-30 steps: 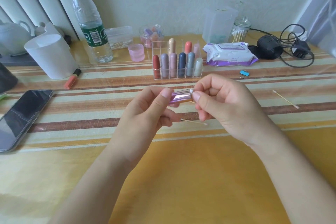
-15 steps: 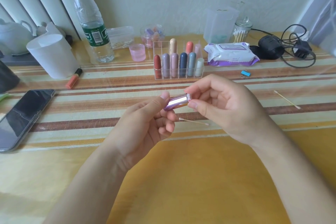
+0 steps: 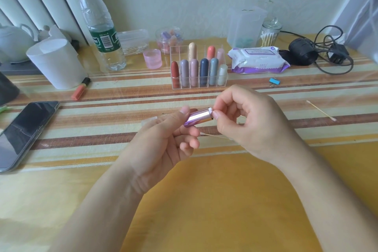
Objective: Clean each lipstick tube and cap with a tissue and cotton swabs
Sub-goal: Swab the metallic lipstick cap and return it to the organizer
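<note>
The left hand point(image 3: 163, 141) and right hand point(image 3: 249, 122) are held together above the middle of the surface point(image 3: 204, 200). They are well apart from the phone point(image 3: 24, 131) at the left edge and from the loose cotton swab point(image 3: 321, 111) toward the right edge. Between the hands and the back edge stands the clear organizer point(image 3: 199, 67) of capped lipsticks, near but not touching. Left of the organizer along the back edge are a pink cup point(image 3: 152, 59), a water bottle point(image 3: 100, 26) and a white cup point(image 3: 56, 63); right of it are a wipes pack point(image 3: 257, 60) and a black cable point(image 3: 319, 51). An orange lipstick point(image 3: 80, 89) lies beside the white cup, and a blue clip point(image 3: 274, 82) lies in front of the wipes.

The left hand grips the lipstick tube point(image 3: 197, 117) between thumb and curled fingers. The tube is short, shiny metallic purple, and tilted with its right end higher. The right hand's thumb and forefinger pinch a small white piece point(image 3: 210, 111) against that end; whether it is swab or tissue cannot be told. A second swab point(image 3: 212, 135) lies on the surface just under the hands.
</note>
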